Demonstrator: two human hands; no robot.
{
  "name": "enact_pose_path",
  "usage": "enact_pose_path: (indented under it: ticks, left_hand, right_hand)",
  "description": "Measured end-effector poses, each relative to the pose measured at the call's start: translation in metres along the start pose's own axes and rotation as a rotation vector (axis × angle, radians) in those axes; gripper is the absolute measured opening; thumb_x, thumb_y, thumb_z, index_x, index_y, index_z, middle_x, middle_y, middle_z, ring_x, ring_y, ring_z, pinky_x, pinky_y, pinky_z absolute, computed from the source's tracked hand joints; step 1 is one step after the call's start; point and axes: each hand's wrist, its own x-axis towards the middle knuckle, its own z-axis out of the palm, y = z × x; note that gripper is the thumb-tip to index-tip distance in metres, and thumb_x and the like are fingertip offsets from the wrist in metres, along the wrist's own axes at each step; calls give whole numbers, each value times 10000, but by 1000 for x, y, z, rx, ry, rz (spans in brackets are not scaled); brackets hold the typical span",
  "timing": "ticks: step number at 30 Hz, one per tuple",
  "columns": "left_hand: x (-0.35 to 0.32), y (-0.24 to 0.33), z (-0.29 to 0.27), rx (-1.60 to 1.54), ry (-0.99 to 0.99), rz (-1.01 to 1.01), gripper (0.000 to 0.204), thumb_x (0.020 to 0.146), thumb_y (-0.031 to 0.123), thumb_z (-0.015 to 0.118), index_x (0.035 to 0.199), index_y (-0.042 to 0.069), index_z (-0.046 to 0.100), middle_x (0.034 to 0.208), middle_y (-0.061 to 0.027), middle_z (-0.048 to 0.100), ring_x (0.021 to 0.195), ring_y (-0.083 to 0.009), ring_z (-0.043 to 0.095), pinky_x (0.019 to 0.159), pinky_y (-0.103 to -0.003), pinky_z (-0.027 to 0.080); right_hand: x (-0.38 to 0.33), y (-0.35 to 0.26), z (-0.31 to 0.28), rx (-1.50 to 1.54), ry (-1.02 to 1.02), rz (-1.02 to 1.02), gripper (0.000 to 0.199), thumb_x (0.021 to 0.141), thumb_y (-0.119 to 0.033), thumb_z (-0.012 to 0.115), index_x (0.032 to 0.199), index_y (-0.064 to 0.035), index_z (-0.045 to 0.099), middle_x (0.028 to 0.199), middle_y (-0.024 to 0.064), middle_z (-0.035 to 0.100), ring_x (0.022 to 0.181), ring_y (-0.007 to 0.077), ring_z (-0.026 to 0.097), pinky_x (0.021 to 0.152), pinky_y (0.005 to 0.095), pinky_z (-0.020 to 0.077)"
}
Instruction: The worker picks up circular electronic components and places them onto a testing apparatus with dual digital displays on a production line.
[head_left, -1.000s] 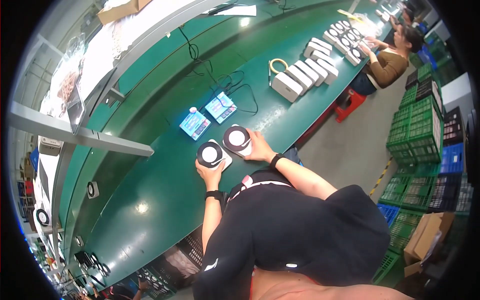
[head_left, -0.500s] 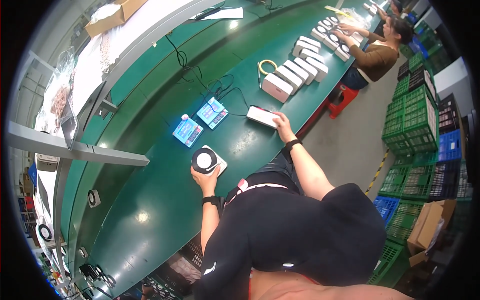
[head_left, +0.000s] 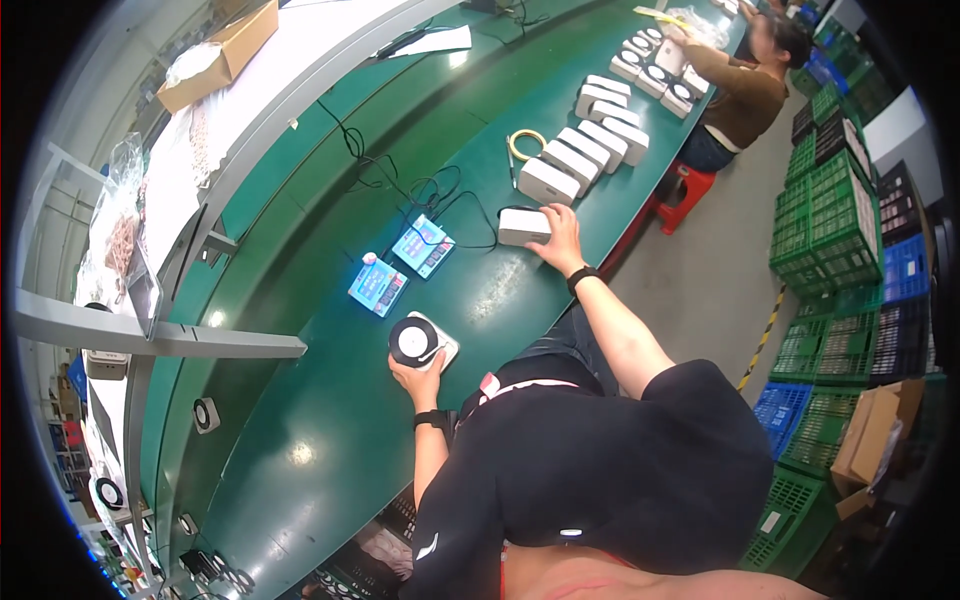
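My left hand (head_left: 416, 380) grips the near-left edge of a small white turntable-shaped device (head_left: 411, 342) with a black disc, a white centre and a small arm; it appears to rest on the green table. Farther right, my right hand (head_left: 562, 240) is closed on the right end of a white block-shaped device (head_left: 522, 228), which stands on its side with a dark edge upward. A black cable runs close to its left end; whether it is plugged in, I cannot tell. Between and beyond the hands are two blue testers (head_left: 424, 246) with lit screens.
Several white devices (head_left: 548, 183) stand in rows beyond my right hand, beside a yellow tape roll (head_left: 527, 145) and a pen. A co-worker (head_left: 745, 100) sits farther along the table (head_left: 300, 400). Stacked crates (head_left: 825, 235) line the right side; a grey post (head_left: 220, 342) juts in at left.
The device in my right hand has tipped, now showing more of its white side. My left hand still holds the turntable-shaped device. The co-worker's arms have shifted, and the whole view has moved slightly.
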Motion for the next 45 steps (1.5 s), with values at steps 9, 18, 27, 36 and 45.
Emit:
enact_pose_path:
  ticks: [9,18,27,36,45]
  left_hand:
    - [-1,3,-1,6,-10,-9,1024,532,312,839,1282,0,216,1227,-245,349,1166,-382,337,973,-453,280]
    - [-5,8,-2,47,-26,1,984,561,277,827,1282,-25,229,1225,-248,347,1168,-379,336,975,-450,280]
    - [1,14,-2,46,-52,-6,999,545,257,838,1284,-28,230,1229,-237,349,1174,-373,334,980,-447,279]
    - [13,7,-7,30,-107,-45,1025,485,244,867,1265,-20,257,1213,-212,376,1161,-339,360,974,-425,295]
    - [12,10,-8,18,-94,-71,1028,467,250,875,1255,-15,270,1198,-205,382,1148,-329,370,974,-418,297]
  right_hand:
    - [29,-11,-15,-269,6,-87,573,532,-252,800,974,-21,518,1354,176,303,1277,347,250,1023,465,237]
    - [61,10,-8,-378,79,11,537,569,-322,768,935,-14,525,1368,185,312,1273,331,276,1008,483,250]
    - [100,43,-10,-448,100,16,583,544,-366,775,952,-32,525,1368,158,327,1271,319,291,968,510,293]
    - [139,58,-29,-548,-56,164,629,560,-385,776,1016,-39,516,1404,90,284,1302,265,255,985,509,286]
    - [87,39,-17,-424,126,190,725,630,-327,746,1186,-11,405,1399,209,219,1292,355,226,1024,475,235]
